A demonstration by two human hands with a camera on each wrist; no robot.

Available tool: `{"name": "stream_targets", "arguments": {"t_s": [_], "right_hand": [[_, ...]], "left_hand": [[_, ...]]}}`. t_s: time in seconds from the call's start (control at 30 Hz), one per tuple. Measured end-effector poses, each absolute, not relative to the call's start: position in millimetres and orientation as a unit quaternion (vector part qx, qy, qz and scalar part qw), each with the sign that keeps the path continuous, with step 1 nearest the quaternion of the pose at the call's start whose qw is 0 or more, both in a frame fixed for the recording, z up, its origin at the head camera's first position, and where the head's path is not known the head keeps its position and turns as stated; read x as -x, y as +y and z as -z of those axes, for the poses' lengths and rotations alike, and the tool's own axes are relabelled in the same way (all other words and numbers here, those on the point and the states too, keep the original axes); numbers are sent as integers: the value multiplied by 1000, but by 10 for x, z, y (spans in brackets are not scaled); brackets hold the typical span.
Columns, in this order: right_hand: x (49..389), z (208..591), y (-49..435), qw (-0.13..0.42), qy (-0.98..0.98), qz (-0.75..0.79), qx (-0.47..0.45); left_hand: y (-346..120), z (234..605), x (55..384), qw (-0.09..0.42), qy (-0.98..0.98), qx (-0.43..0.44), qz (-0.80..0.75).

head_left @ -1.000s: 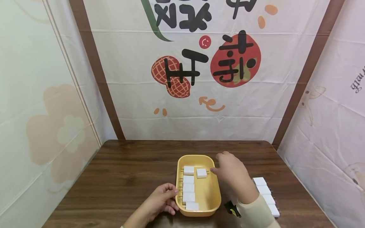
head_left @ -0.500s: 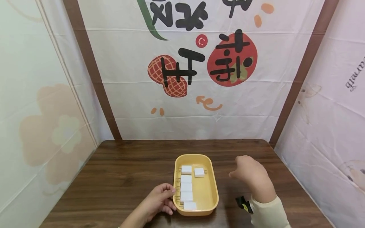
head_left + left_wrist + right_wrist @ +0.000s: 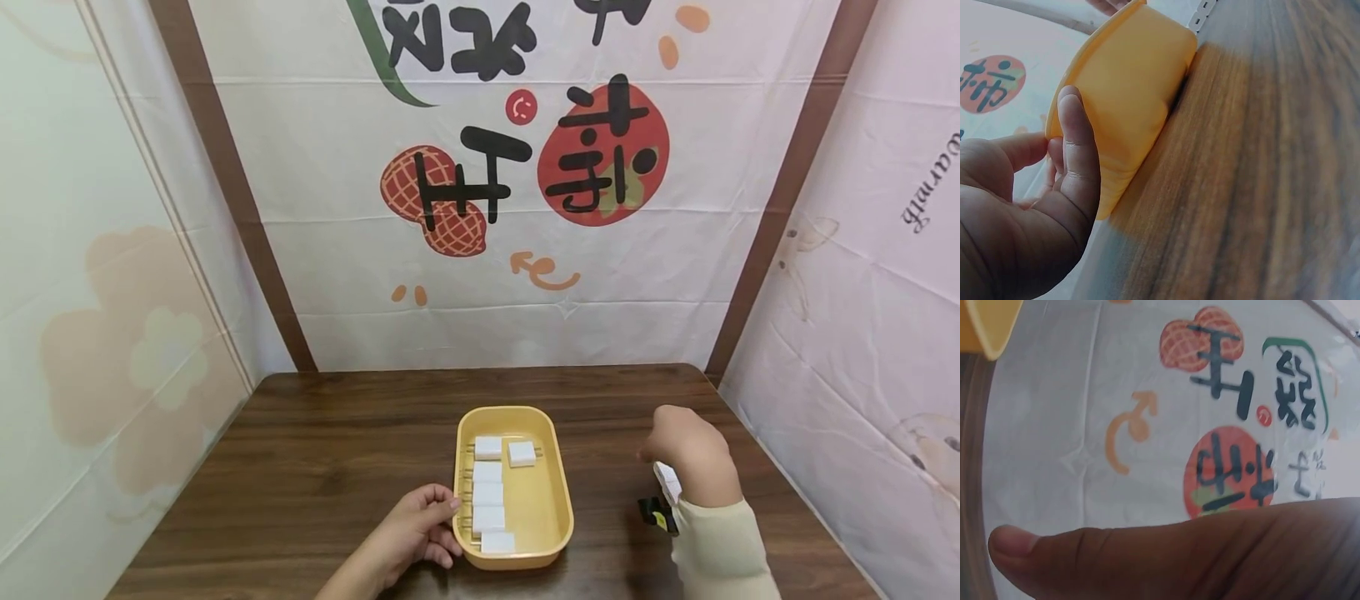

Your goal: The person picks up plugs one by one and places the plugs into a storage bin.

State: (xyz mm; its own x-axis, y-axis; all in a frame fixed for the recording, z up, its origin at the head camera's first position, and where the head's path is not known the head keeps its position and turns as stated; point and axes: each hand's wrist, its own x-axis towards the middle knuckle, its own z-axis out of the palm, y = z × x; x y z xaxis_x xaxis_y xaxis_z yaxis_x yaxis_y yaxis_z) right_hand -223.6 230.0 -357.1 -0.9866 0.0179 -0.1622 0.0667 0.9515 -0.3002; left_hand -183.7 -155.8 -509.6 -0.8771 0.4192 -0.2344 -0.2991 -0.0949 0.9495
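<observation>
My left hand [image 3: 416,525] pinches the left rim of a yellow plastic tray [image 3: 557,521] between thumb and fingers. The left wrist view shows its fingers along the tray's outer wall [image 3: 1129,81]. Inside, several white charger plugs [image 3: 488,496] form a column at the left, prongs toward the left wall. One more plug [image 3: 522,454] lies at the upper right, prongs pointing right. My right hand [image 3: 693,454] is over white plugs [image 3: 667,482] on the table, partly covering them. Its thumb [image 3: 1104,556] is extended in the right wrist view; the other fingers are hidden.
A dark brown wooden table [image 3: 337,442] bears the tray and plugs. Printed white cloth [image 3: 450,333] stands behind it, with cloth walls at both sides. A black strap piece [image 3: 658,515] hangs at the right sleeve [image 3: 720,542].
My right hand has moved from the tray's upper right edge rightward to the plugs on the table. The left hand keeps its hold on the rim. The head view has shifted slightly.
</observation>
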Motion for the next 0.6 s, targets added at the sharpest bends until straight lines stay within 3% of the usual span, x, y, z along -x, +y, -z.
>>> {"name": "stream_targets", "arguments": {"t_s": [0.6], "right_hand": [[2546,3960,2584,142,979,129,-71]], "left_hand": [[-1546,5064,1819,241,628,-44,-739]]}}
